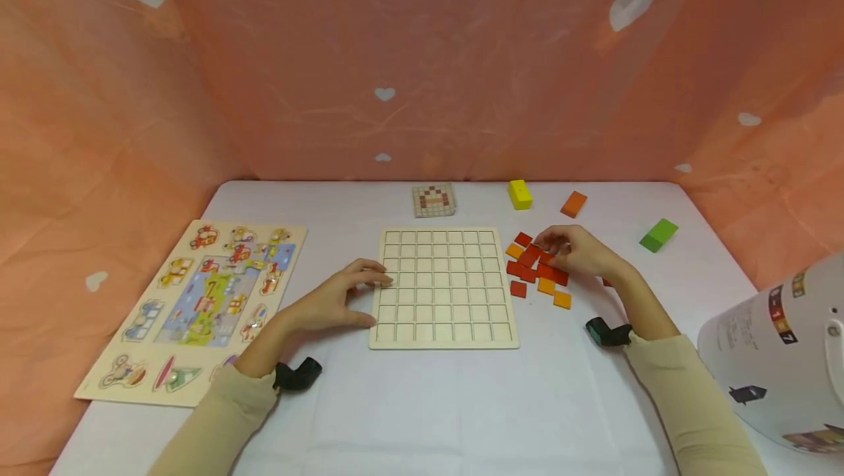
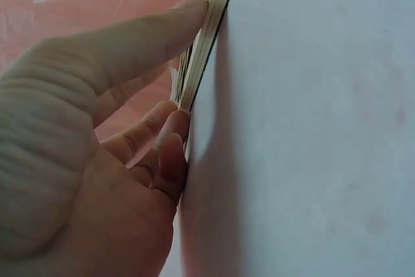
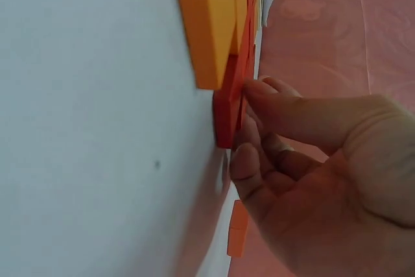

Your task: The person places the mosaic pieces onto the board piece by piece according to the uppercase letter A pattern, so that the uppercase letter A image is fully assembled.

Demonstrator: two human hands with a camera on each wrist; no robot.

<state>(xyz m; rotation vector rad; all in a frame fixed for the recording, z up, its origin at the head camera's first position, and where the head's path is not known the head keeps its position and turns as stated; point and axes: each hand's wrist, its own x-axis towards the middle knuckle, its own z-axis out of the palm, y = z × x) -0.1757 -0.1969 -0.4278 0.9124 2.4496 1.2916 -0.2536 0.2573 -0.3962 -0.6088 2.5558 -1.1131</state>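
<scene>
left hand [image 1: 336,300] rests at the left edge of the wooden grid board [image 1: 445,287], fingers relaxed and only lightly bent, thumb and fingertips touching the board's rim; left wrist view shows the same, fingertips [image 2: 194,8] against the board edge [image 2: 211,37], nothing gripped. board lies flat mid-table on the white tablecloth [image 1: 422,403], all cells empty. right hand [image 1: 576,250] sits on the pile of red and orange tiles [image 1: 537,271] just right of the board, fingers curled down onto it; right wrist view shows the fingertips [image 3: 259,92] pinching a red tile [image 3: 227,115] in the pile, with an orange tile [image 3: 206,24] just beside it. one more red tile pokes out from under the right wrist, mostly hidden. behind the board: small pattern card [image 1: 434,200], yellow block [image 1: 520,194], orange block [image 1: 574,203]; green block [image 1: 658,235] further right, well apart from the tiles. animal peg puzzle [image 1: 198,307] at the left side of the table. white printed cylinder [image 1: 778,351] at the near right edge of view. pink heart-print fabric [image 1: 422,58] behind and around the table.
</scene>
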